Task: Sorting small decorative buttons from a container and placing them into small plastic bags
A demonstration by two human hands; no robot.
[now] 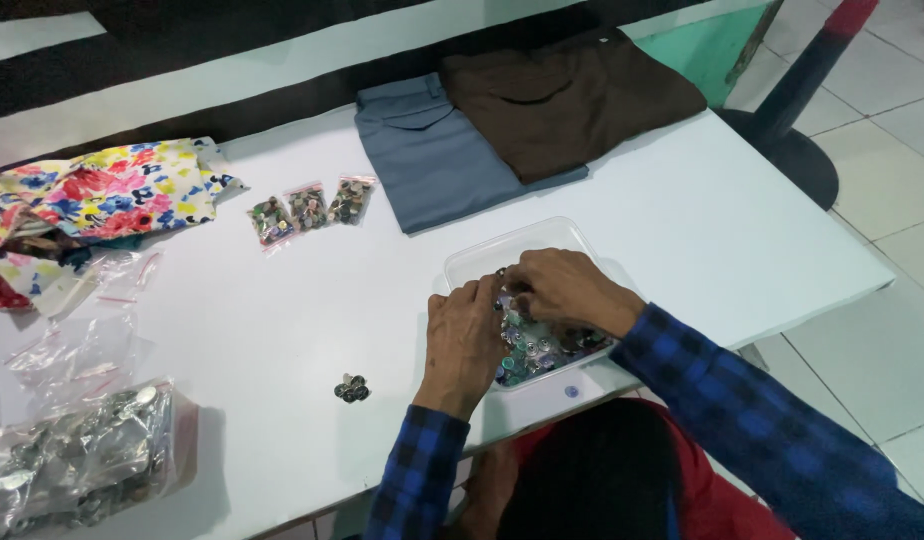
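- Head view: clear plastic tray of mixed buttons near front table edge, right of centre.
- Left hand and right hand together over tray, fingertips pinched close on small pieces; exact grip too small to tell.
- Best done picking one piece at a time, low over tray, so nothing rolls off.
- Small button pile just left on white table.
- Three filled zip bags further back, folded grey and brown trousers behind.
- Large bag of metal pieces at far left, floral cloth beyond.
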